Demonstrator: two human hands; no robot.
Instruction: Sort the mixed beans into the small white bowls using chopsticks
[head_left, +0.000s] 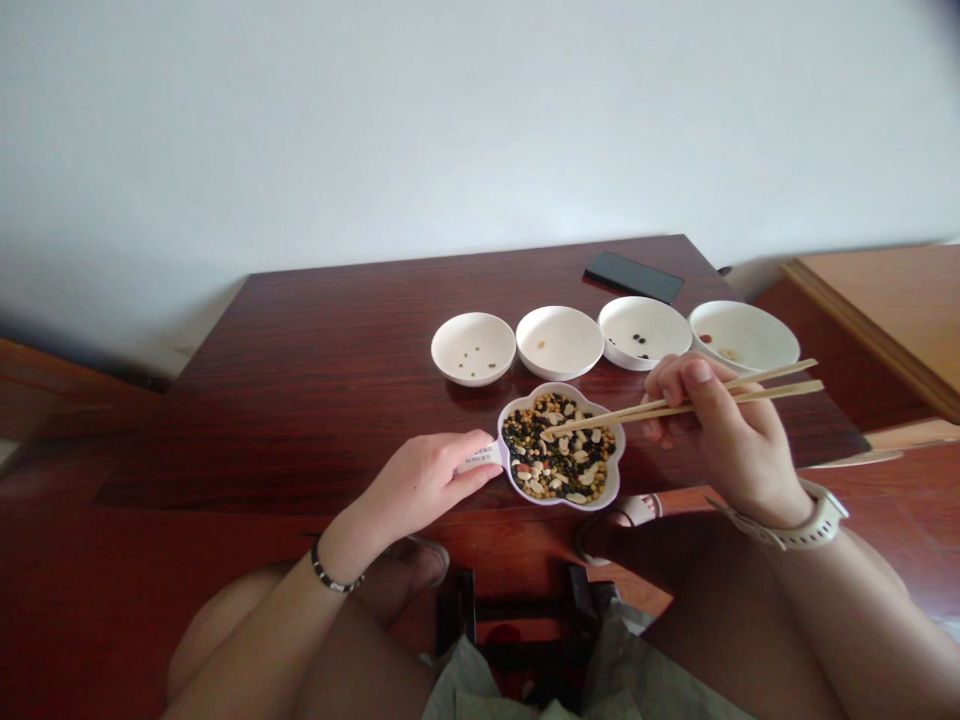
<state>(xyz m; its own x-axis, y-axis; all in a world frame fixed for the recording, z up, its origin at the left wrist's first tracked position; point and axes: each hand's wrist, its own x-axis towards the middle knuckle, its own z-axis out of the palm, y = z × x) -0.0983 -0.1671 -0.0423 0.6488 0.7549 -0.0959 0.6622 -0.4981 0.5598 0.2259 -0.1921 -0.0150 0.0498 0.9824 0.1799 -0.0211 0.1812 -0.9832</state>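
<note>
The left hand (424, 480) rests on the table (315, 380), fingers together and pressed against the flower-shaped dish's (611, 478) handle, bracing it. The right hand (720, 430) pinches a pair of chopsticks (675, 405), tips lowered into the mixed beans (559, 460). Four small bowls (559, 342) stand in a row just behind the dish, within reach; each holds a few beans.

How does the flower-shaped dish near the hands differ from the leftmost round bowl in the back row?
The flower-shaped dish has a lobed rim; the leftmost round bowl has a plain circular one. The dish is heaped with mixed dark, yellow and pale beans; the bowl holds only a few small greenish ones. The left hand touches the dish and the right hand points chopsticks into it; the bowl stands untouched. Both are white and sit on the dark wooden table.
</note>
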